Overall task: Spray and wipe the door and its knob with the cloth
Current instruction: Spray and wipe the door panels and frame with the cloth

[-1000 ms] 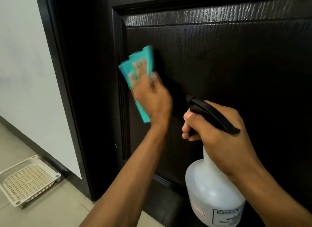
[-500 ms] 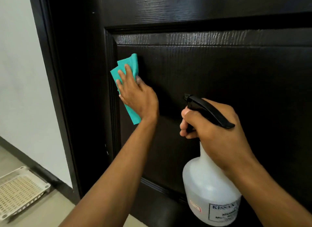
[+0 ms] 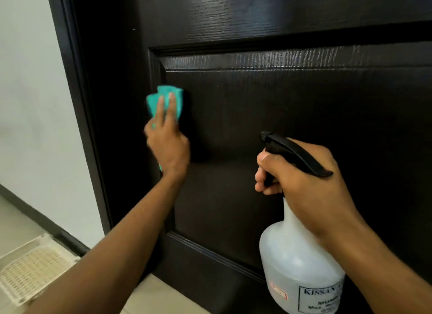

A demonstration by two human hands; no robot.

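Pressing the folded teal cloth with only flat fingers, the left hand could let it slide or bunch against the raised moulding at the panel's left edge, leaving streaks on the dark door. The left grip is spread open, palm and fingers pinning the cloth to the panel rather than clasping it. The right hand is clamped around the neck of the spray bottle, fingers on the trigger, nozzle toward the door; a stray squeeze might wet wiped wood. No knob is in view.
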